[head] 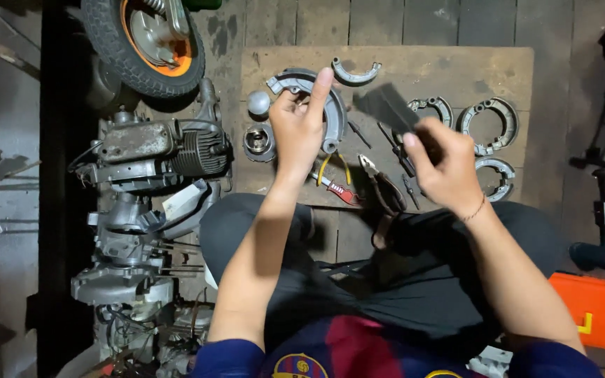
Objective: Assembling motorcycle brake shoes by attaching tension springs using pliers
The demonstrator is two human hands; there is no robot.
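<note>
Grey brake shoes [488,124], pliers [379,183], engine [152,150]

The person wears a short-sleeved jersey in dark blue with a broad deep-red stripe down the front and a round, yellow-edged crest on the chest. The trousers are dark grey or black. Both forearms are bare. A thin cord bracelet circles the wrist of the right hand [442,164]; the left hand [297,129] wears nothing.
</note>
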